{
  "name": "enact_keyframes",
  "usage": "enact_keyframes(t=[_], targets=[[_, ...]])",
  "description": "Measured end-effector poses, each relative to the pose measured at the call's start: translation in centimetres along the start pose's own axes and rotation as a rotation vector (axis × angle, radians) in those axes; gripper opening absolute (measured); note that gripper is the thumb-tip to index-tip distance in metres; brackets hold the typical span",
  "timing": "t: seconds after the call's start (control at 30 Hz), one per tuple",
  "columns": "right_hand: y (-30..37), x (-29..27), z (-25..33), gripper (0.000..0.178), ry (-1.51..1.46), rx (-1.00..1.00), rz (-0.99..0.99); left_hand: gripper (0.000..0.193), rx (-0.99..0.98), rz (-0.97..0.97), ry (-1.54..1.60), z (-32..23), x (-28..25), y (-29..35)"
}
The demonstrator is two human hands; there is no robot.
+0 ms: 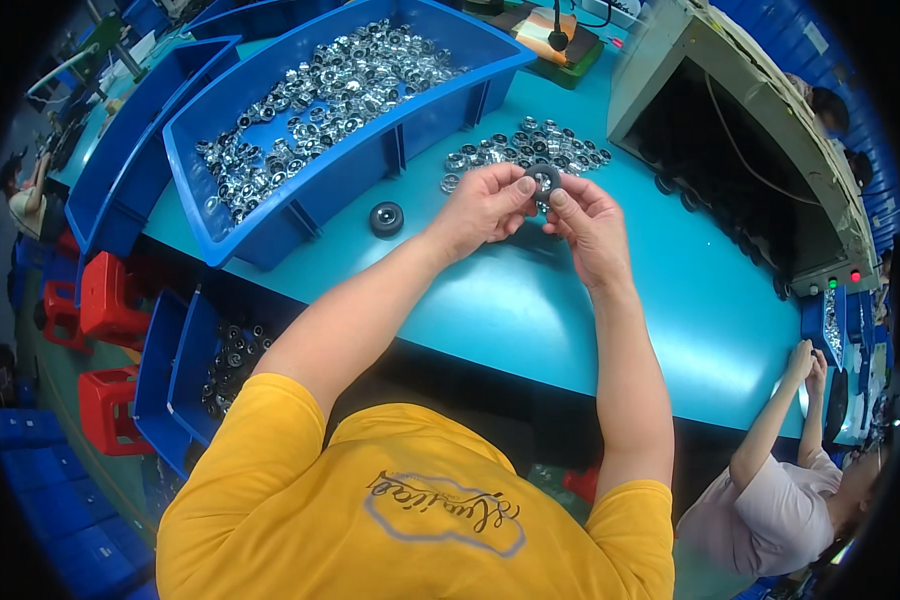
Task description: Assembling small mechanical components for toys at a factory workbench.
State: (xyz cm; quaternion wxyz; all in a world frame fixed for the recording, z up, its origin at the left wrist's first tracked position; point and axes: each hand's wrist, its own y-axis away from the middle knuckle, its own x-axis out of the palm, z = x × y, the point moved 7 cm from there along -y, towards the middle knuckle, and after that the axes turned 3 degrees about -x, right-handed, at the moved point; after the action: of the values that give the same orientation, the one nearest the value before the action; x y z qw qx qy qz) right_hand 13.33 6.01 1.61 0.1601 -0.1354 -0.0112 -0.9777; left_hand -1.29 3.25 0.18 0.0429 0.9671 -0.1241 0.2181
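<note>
Above the teal table, my left hand [483,212] and my right hand [594,228] pinch a small black toy tyre [544,178] between thumbs and fingers. Something shiny and silver, like a wheel hub, shows in its middle; the fingers partly cover it. To the left of my hands, a small wheel [386,219] with a black tyre and silver centre lies on the table. Just beyond my hands is a loose pile of chrome wheel hubs [540,143]. A large blue bin [355,165] at the left holds many more such hubs.
A grey machine [655,75] with a dark opening stands at the right, black tyres [690,200] lying along its base. Another person [770,500] works at the right. Red stools [113,410] and a lower blue bin [185,375] are at the left, below the table [530,320].
</note>
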Motion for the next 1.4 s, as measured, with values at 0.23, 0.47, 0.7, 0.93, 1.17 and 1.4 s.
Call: enact_keyframes(t=[0.23, 0.47, 0.7, 0.93, 1.17, 1.4], targets=[[0.0, -0.1, -0.1, 0.027, 0.01, -0.025, 0.025, 0.026, -0.004, -0.012, 0.002, -0.3, 0.2, 0.3], [-0.1, 0.0, -0.2, 0.027, 0.021, -0.039, 0.047, 0.028, 0.021, -0.043, 0.0, -0.4, 0.0, 0.3], [0.1, 0.1, 0.0, 0.026, 0.022, -0.032, 0.047, 0.028, 0.071, -0.047, -0.016, -0.9, 0.2, 0.4], [0.0, 0.1, -0.1, 0.027, 0.025, -0.041, 0.05, 0.026, 0.08, -0.041, -0.026, -1.1, 0.2, 0.4], [0.0, -0.2, 0.3, 0.027, 0.077, -0.08, 0.022, 0.033, 0.263, -0.107, -0.158, -1.8, 0.2, 0.3], [0.3, 0.0, 0.5, 0.023, 0.154, -0.116, 0.026, 0.046, 0.478, -0.034, -0.473, -1.9, 1.2, 0.6]])
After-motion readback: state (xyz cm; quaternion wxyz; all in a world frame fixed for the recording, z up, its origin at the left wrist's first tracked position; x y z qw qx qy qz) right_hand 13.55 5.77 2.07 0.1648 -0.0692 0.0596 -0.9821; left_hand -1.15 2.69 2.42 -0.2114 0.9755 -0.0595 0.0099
